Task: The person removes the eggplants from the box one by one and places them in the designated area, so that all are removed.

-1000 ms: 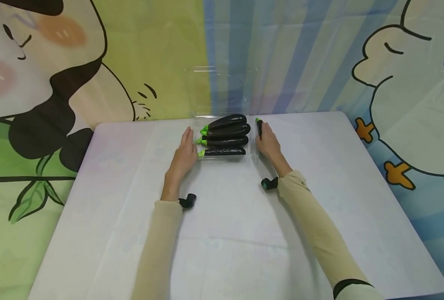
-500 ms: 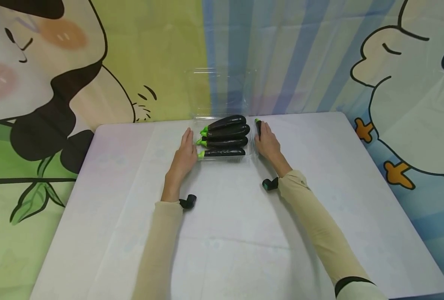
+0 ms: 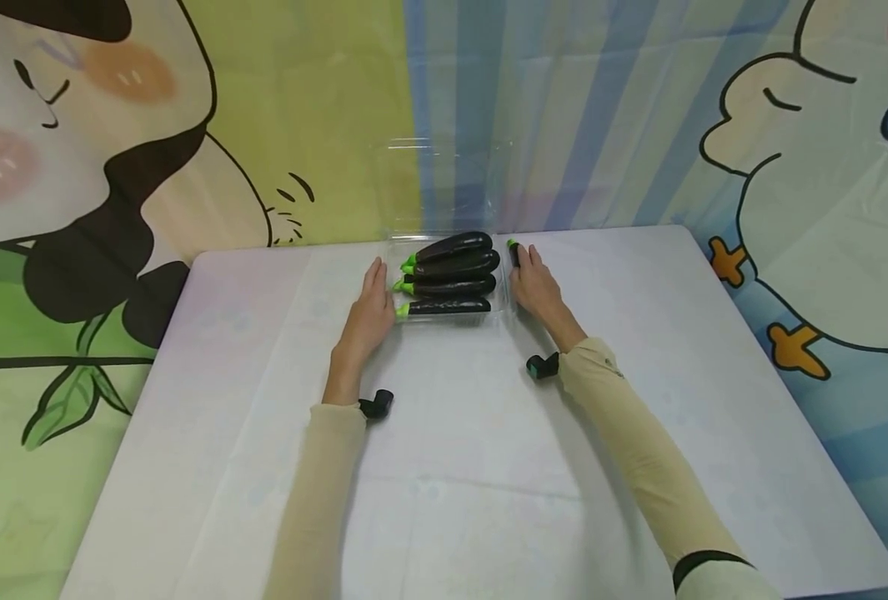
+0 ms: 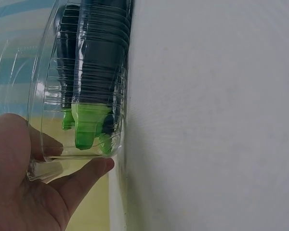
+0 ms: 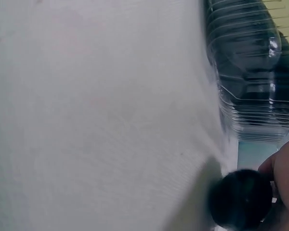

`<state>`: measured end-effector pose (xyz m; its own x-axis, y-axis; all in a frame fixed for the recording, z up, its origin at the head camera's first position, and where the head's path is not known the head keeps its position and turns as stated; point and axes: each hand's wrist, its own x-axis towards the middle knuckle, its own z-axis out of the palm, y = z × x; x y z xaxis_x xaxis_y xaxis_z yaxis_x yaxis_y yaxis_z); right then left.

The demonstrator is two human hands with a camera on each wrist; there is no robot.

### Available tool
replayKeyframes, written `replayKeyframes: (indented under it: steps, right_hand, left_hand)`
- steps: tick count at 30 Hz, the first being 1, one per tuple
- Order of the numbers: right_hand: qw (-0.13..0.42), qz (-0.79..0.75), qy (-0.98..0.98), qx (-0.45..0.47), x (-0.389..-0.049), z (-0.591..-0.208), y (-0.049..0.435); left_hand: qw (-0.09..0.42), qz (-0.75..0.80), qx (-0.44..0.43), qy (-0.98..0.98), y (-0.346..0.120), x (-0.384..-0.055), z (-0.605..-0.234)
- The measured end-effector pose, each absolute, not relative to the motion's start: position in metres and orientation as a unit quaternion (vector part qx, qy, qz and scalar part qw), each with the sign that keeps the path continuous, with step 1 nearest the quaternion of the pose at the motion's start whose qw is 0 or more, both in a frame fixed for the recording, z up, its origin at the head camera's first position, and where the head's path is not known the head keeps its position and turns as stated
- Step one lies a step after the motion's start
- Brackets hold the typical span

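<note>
While the left grip rests straight-fingered against the clear ribbed box, the right grip clasps one eggplant just beside it.
Sleeved arms reach across the table; four glossy, green-capped eggplants lie inside, the plastic lid upright.

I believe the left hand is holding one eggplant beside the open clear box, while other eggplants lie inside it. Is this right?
Not quite: the right hand is holding that eggplant, as the head view shows. The other eggplants do lie inside the open clear box.
</note>
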<state>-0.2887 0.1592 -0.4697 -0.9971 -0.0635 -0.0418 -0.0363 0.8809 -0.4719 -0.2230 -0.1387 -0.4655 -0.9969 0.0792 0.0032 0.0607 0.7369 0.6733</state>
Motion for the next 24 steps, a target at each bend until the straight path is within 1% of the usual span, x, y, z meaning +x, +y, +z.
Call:
replayKeyframes:
  steps: [2,3,6,8,10,13,16,20,24]
  right_hand:
    - [0.019,-0.254,0.967,-0.023,-0.290,-0.465,0.161]
    - [0.003,-0.261,0.965,-0.023,-0.290,-0.461,0.161]
    - [-0.067,-0.290,0.954,-0.049,-0.290,-0.447,0.160]
    - [-0.111,-0.286,0.946,-0.100,-0.287,-0.434,0.155]
    - [-0.135,-0.256,0.940,-0.181,-0.283,-0.421,0.146]
    - [-0.142,-0.183,0.925,-0.299,-0.278,-0.407,0.130]
    - [-0.136,-0.132,0.911,-0.366,-0.276,-0.401,0.117]
    - [-0.122,-0.106,0.905,-0.394,-0.276,-0.403,0.107]
    - [-0.120,-0.096,0.902,-0.404,-0.278,-0.407,0.101]
  left_hand:
    - [0.011,0.363,0.037,0.931,-0.139,-0.223,-0.465]
    - [0.010,0.362,0.037,0.931,-0.138,-0.224,-0.465]
    - [0.011,0.359,0.042,0.932,-0.139,-0.225,-0.465]
    - [0.011,0.359,0.042,0.932,-0.140,-0.225,-0.464]
    - [0.011,0.357,0.042,0.933,-0.141,-0.225,-0.463]
    - [0.006,0.362,0.039,0.931,-0.142,-0.225,-0.462]
    - [0.002,0.369,0.042,0.929,-0.141,-0.226,-0.463]
    - [0.008,0.371,0.043,0.928,-0.139,-0.226,-0.466]
    - [0.008,0.363,0.041,0.931,-0.139,-0.225,-0.466]
